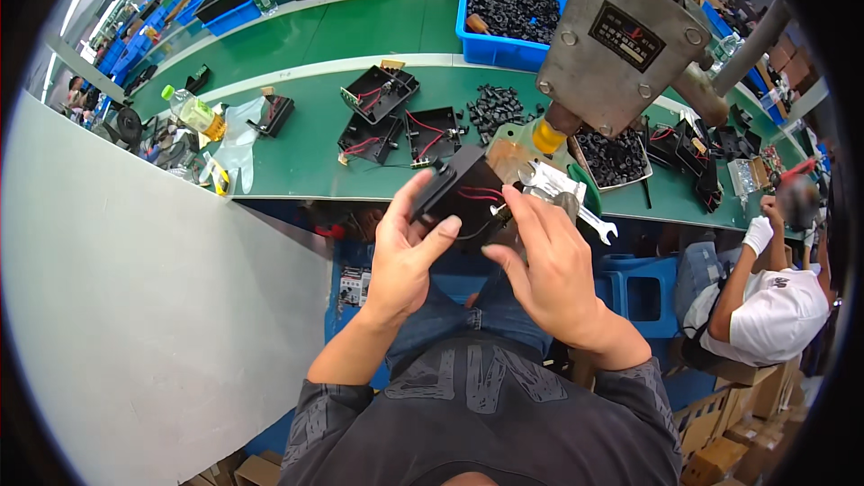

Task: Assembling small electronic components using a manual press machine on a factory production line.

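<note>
My left hand (401, 256) grips a black plastic housing (463, 182) by its left side, thumb across the near edge. The housing is tilted above the bench's front edge, with red wires and a small metal part showing inside. At its right side my right hand (553, 274) has its fingertips against the edge beside the wires, thumb lower down; the exact contact under the fingers is hidden. Just beyond stands a grey metal press head (612, 45) with a yellow collar (547, 137). Metal wrenches (585, 207) lie beside my right hand.
Several similar housings with red wires (378, 92) lie on the green bench (306, 162). A blue bin (504, 56) and a cardboard tray (621, 178) hold small black parts, with a loose pile (497, 112) between. A drink bottle (193, 112) stands left. A co-worker (765, 306) sits right.
</note>
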Demonstrator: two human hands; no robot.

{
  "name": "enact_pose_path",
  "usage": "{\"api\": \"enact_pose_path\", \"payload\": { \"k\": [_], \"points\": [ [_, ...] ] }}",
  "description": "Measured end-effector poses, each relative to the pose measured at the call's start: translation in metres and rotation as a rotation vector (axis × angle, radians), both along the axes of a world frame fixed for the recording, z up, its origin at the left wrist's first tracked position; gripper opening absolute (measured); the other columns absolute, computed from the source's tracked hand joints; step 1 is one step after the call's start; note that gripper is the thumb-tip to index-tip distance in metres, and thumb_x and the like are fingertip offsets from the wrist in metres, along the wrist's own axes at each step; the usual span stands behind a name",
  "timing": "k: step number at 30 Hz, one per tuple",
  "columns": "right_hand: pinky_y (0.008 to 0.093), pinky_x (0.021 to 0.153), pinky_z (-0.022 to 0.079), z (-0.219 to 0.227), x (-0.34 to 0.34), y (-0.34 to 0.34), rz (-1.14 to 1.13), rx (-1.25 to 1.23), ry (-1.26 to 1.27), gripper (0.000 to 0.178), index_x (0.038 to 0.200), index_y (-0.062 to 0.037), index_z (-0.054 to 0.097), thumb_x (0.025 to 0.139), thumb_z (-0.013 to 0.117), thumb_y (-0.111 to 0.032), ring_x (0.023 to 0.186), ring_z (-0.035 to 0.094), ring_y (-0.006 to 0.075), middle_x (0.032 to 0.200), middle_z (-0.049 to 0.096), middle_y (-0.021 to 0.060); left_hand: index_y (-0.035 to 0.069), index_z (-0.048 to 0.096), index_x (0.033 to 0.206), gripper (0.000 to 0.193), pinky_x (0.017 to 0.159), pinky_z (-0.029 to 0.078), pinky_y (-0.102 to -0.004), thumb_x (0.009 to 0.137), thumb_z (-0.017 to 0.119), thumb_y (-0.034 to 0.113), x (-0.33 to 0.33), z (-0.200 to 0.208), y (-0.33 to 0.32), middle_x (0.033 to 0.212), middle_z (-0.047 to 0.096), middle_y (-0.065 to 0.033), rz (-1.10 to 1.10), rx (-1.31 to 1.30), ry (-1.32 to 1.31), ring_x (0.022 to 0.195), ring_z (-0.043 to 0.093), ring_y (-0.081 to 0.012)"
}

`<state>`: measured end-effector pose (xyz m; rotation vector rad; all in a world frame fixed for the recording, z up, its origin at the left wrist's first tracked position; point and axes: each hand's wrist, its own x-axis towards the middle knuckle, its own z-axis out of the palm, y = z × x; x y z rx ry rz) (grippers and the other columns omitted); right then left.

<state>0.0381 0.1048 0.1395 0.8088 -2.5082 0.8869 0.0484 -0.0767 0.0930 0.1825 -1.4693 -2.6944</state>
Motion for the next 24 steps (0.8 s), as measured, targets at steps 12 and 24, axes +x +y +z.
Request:
{"api": "enact_pose_path", "payload": {
  "k": [12,24],
  "points": [
    [0.0411,0.07,0.051,-0.036,0.027,-0.028,0.181,-0.197,0.049,0.02,0.095,-0.0008,0.066,0.077,0.073,0.002,0.082,0.065,0.0325,0.091,0.068,0.0127,0.004,0.049,0.127,0.046,0.084,0.053,-0.0277,0.088,0.072,-0.007,0.02,-0.013,0.014,0.114,0.065,-0.0068,0.021,0.293,0.043,0.098,0.063,-0.0122],
    [0.04,0.082,0.058,-0.026,0.042,0.017,0.282,-0.179,0.166,0.031,0.106,0.0069,0.069,0.076,0.076,0.003,0.098,0.071,0.0356,0.111,0.069,0.0225,-0.001,0.04,0.147,0.065,0.081,0.052,-0.0247,0.091,0.073,0.0,-0.041,-0.055,0.045,0.107,0.067,-0.0072,0.178,-0.695,0.24,0.093,0.063,-0.0101]
  ]
}}
